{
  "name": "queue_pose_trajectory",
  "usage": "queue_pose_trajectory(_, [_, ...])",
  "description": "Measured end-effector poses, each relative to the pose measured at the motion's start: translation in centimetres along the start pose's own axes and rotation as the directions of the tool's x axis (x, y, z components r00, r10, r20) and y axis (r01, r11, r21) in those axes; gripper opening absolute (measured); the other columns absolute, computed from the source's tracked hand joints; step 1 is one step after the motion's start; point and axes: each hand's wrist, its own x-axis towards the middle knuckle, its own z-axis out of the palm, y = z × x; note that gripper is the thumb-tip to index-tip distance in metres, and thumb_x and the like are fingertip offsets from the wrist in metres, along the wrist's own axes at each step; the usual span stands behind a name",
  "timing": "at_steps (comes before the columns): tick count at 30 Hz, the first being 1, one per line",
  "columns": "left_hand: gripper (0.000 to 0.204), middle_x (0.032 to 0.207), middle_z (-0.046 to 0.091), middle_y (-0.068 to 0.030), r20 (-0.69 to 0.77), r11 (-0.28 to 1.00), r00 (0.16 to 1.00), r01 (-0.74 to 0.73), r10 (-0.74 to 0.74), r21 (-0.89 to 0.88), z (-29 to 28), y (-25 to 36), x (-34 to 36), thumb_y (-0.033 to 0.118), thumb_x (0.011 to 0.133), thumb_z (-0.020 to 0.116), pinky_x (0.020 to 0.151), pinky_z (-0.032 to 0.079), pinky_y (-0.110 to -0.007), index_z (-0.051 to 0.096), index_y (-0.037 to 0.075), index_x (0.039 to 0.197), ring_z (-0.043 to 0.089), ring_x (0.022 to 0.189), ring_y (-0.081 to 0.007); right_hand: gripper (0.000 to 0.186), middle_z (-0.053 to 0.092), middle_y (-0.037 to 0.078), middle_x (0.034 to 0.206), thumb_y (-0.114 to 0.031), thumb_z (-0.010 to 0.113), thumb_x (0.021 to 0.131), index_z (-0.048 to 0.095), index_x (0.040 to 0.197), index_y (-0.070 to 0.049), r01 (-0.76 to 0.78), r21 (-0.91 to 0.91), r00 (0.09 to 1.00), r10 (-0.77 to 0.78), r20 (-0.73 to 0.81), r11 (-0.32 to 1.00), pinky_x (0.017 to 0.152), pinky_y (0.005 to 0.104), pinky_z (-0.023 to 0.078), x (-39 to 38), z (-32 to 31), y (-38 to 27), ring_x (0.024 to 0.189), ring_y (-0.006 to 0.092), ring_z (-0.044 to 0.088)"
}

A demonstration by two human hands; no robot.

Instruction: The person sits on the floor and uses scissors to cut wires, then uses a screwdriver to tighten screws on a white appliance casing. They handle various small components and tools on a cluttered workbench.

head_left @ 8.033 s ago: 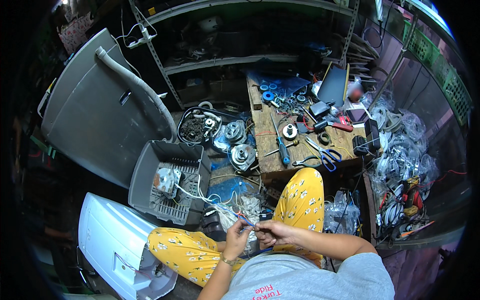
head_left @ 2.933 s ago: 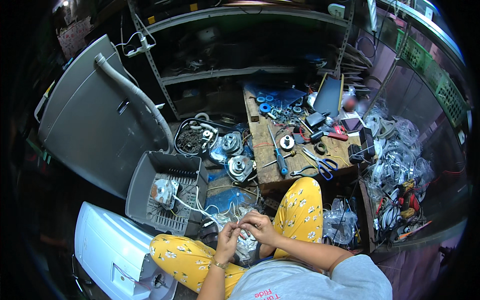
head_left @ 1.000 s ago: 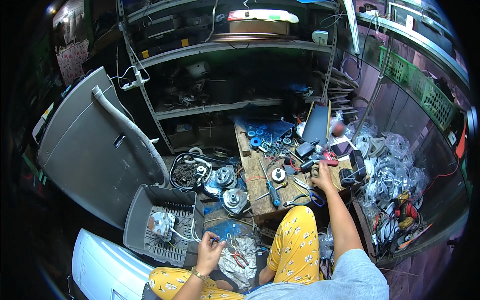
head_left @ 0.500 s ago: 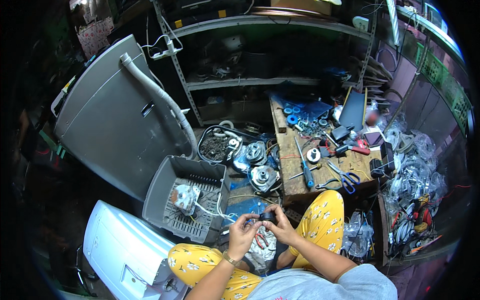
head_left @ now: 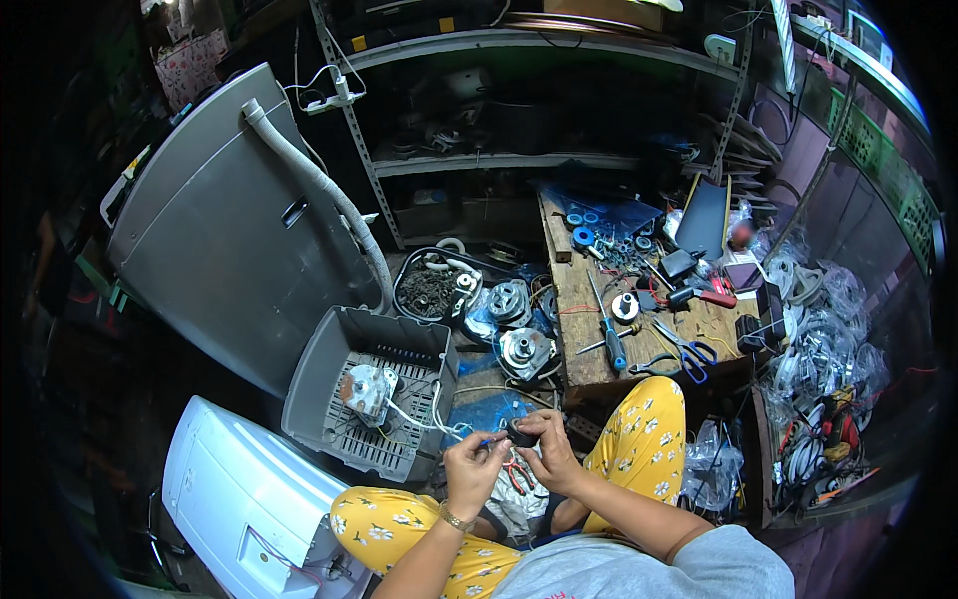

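In my right hand [head_left: 551, 454], curled fingers grip a small black roll [head_left: 520, 433] that looks like electrical tape. My left hand [head_left: 475, 473] is pinched just left of it, and a bit of blue wire [head_left: 486, 441] shows at its fingertips. White cables [head_left: 431, 423] run to this hand from a motor [head_left: 369, 392] lying in a grey slotted plastic tub [head_left: 299, 394]. Exactly what joins at the fingertips is too small to tell. Below the hands, red-handled pliers [head_left: 517, 476] rest on a pale cloth [head_left: 519, 507] between my legs.
A wooden bench [head_left: 584, 344] at right carries a blue screwdriver [head_left: 612, 344], scissors [head_left: 689, 354] and small parts. Several motors, such as one [head_left: 526, 351], lie beyond my hands. A grey panel [head_left: 220, 220] and white casing [head_left: 239, 489] stand left; bagged parts [head_left: 828, 339] pile up right.
The black roll has shifted slightly left and tilted in my right hand. My left hand has moved a little left and down, and blue wire now shows at its fingertips.
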Motion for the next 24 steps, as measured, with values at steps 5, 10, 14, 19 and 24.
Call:
queue_pose_trajectory(5, [0.006, 0.072, 0.057, 0.0041, 0.010, 0.992, 0.997, 0.081, -0.080, -0.097, 0.1, -0.1, 0.1, 0.003, 0.083, 0.066, 0.050, 0.030, -0.016, 0.064, -0.002, 0.085, 0.038, 0.059, 0.0014, 0.042, 0.057, 0.013, 0.106, -0.004, 0.070, 0.073, 0.051, 0.111, -0.006, 0.035, -0.093, 0.999, -0.032, 0.030, 0.995, 0.090, 0.0453, 0.038, 0.3, -0.3, -1.0, 0.102, 0.0344, 0.049])
queue_pose_trajectory(10, [0.010, 0.074, 0.061, -0.0009, 0.044, 0.998, 0.997, 0.060, -0.059, -0.015, 0.4, -1.8, -0.2, 0.005, 0.085, 0.062, 0.054, 0.039, -0.019, 0.060, -0.003, 0.090, 0.048, 0.062, -0.0018, 0.037, 0.059, 0.011, 0.104, -0.010, 0.069, 0.076, 0.056, 0.111, -0.005, -0.123, 0.030, 0.991, 0.121, 0.053, 0.992, 0.087, 0.0402, 0.039, 0.0, -0.3, -1.1, 0.102, 0.0297, 0.051])
queue_pose_trajectory(14, [0.014, 0.071, 0.060, -0.0010, 0.106, 0.992, 0.994, -0.008, -0.005, 0.125, 0.5, -1.2, -0.3, 0.009, 0.087, 0.060, 0.052, 0.042, -0.021, 0.058, -0.003, 0.091, 0.050, 0.060, -0.0033, 0.033, 0.061, 0.010, 0.096, -0.011, 0.070, 0.078, 0.060, 0.108, -0.005, -0.245, 0.126, 0.969, 0.244, 0.025, 0.961, 0.080, 0.0356, 0.043, 0.4, -0.1, -1.0, 0.090, 0.0250, 0.056])
queue_pose_trajectory(19, [0.015, 0.065, 0.053, 0.0003, 0.041, 0.994, 0.994, -0.106, 0.105, 0.026, -0.5, -0.5, 0.2, 0.012, 0.092, 0.056, 0.050, 0.040, -0.025, 0.050, -0.001, 0.094, 0.047, 0.057, -0.0064, 0.018, 0.065, 0.004, 0.096, -0.007, 0.063, 0.084, 0.062, 0.101, -0.001, -0.565, 0.276, 0.825, 0.529, 0.198, 0.778, 0.077, 0.0250, 0.046, -1.0, 0.1, 5.4, 0.086, 0.0102, 0.058])
queue_pose_trajectory(24, [0.013, 0.080, 0.059, -0.0066, 0.064, 0.997, 0.998, 0.005, -0.010, 0.080, -0.4, -2.0, 1.2, 0.008, 0.093, 0.052, 0.059, 0.042, -0.024, 0.046, -0.001, 0.100, 0.052, 0.068, -0.0084, 0.051, 0.064, 0.009, 0.087, -0.008, 0.063, 0.083, 0.041, 0.129, -0.004, -0.554, 0.448, 0.821, 0.550, 0.153, 0.702, 0.079, 0.0291, 0.046, -1.4, -0.4, 3.7, 0.083, 0.0136, 0.060])
